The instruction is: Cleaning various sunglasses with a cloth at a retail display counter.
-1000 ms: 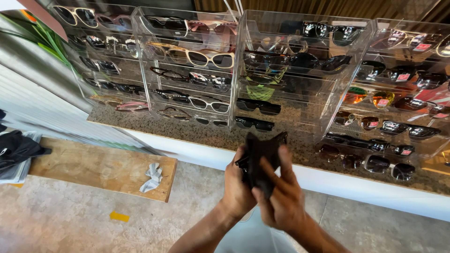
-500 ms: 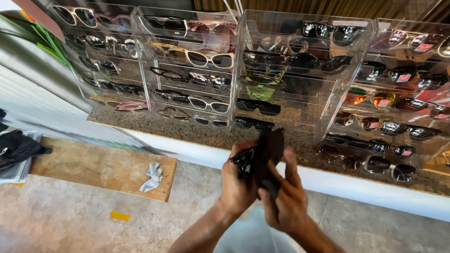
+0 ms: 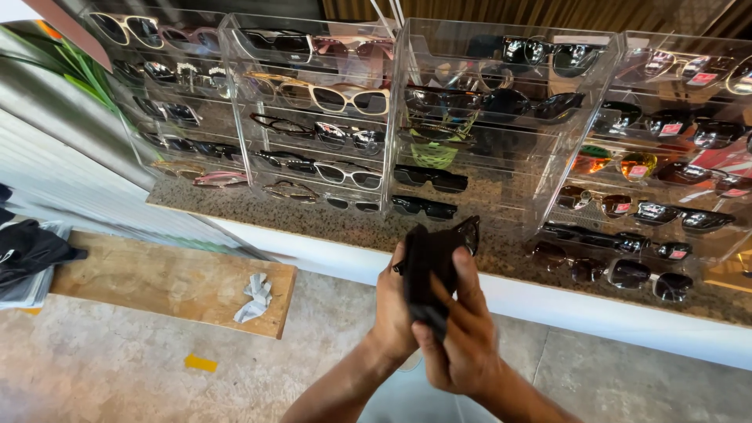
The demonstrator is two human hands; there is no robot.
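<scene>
Both my hands are raised in front of a granite counter (image 3: 501,249). A pair of dark sunglasses (image 3: 467,233) is wrapped in a black cloth (image 3: 425,270); only one lens sticks out at the upper right. My left hand (image 3: 394,309) grips the bundle from the left. My right hand (image 3: 462,329) presses the cloth onto the glasses with its fingers across the front. Behind them stand clear acrylic racks (image 3: 501,117) filled with several rows of sunglasses.
A wooden board (image 3: 157,278) lies on the concrete floor at left with a crumpled white cloth (image 3: 254,296) on it. Dark clothing (image 3: 31,247) sits at the far left. Green leaves (image 3: 74,70) show at upper left. A yellow mark (image 3: 200,363) is on the floor.
The cloth and glasses have turned in my hands; my right fingers have slid across the cloth, and a lens now shows at the upper right.
</scene>
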